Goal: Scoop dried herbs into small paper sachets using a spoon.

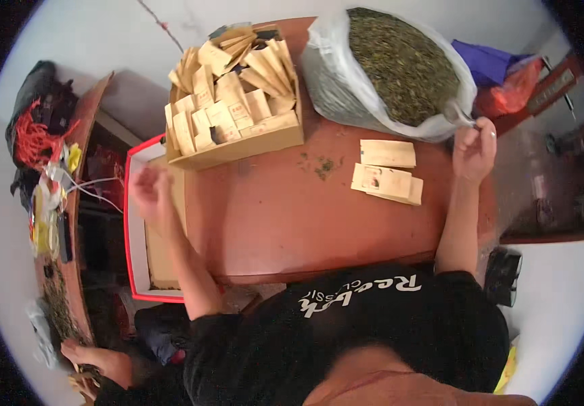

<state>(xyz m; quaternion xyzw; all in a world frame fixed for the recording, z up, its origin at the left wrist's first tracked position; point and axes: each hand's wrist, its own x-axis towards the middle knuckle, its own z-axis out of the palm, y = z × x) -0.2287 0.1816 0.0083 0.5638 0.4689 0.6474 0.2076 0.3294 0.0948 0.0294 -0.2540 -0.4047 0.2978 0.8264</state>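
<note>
My right hand (pixel 476 150) is closed at the near right corner of a large whitish plastic bag (pixel 326 74), pinching its rim. Dried, dark green leaves (pixel 400 64) fill the bag. My left hand (pixel 151 189) is over a shallow red-rimmed box (pixel 128 223) at the table's left; its fingers are blurred, and no held thing shows. Beyond that hand, a cardboard box (pixel 238 150) is packed with small tan paper pouches (pixel 234 101). A few more flat paper pouches (pixel 385 179) lie on the table between the bag and me.
The reddish-brown table (pixel 278 223) bears a small scatter of leaf bits (pixel 324 166). Purple and red bags (pixel 508 88) are at the far right. A cluttered shelf (pixel 68 271) with white cables stands left. Another person's hand (pixel 99 358) shows at lower left.
</note>
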